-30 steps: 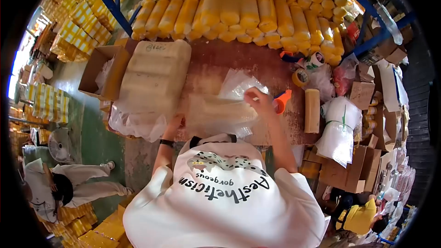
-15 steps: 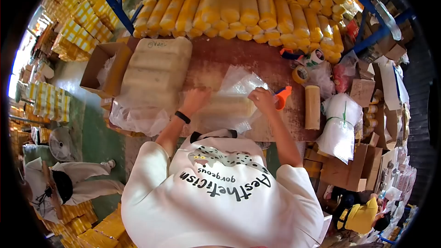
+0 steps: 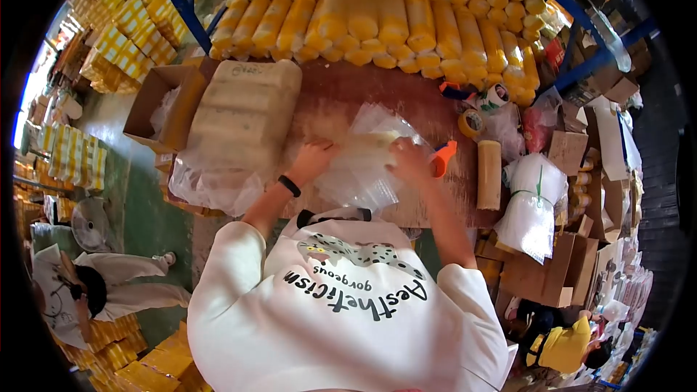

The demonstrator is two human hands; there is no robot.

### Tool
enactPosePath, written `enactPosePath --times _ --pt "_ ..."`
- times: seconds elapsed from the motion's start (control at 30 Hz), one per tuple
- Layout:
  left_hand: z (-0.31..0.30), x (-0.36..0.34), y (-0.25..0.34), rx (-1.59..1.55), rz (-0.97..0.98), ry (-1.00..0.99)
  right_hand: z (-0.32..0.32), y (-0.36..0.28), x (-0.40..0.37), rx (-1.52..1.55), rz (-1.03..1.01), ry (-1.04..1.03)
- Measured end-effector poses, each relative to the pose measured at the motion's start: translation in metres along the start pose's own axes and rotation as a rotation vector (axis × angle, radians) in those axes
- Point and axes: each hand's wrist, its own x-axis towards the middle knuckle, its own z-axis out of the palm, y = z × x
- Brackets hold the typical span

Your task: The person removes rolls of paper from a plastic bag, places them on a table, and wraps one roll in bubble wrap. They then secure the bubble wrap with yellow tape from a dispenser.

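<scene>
My left hand (image 3: 314, 158) and my right hand (image 3: 408, 158) grip the two ends of a pale roll (image 3: 361, 152) wrapped in a clear plastic bag (image 3: 367, 174), held just above the worn wooden table (image 3: 341, 98). A black band sits on my left wrist. An orange tape dispenser (image 3: 443, 157) lies right beside my right hand. A large clear bag full of pale rolls (image 3: 239, 116) lies on the table to the left of my left hand.
Yellow wrapped rolls (image 3: 392, 14) are piled high along the table's far side. A single pale roll (image 3: 489, 174), tape rolls (image 3: 472, 122) and a bundle of white bags (image 3: 534, 203) sit at the right. An open carton (image 3: 161, 105) stands left. Other people sit on the floor at both lower corners.
My left hand rose from the table's near edge onto the roll's left end. The bagged roll moved slightly farther from me, and my right hand stayed at its right end.
</scene>
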Motion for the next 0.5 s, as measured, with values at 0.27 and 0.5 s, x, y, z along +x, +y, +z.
enactPosePath --times 0.27,0.5 --pt "-0.01 -0.021 -0.002 -0.229 -0.251 0.164 0.025 -0.117 0.055 0.048 -0.213 0.012" --pt "0.051 -0.123 -0.075 -0.635 -0.842 0.418 0.047 -0.132 0.076 0.116 -0.323 -0.133"
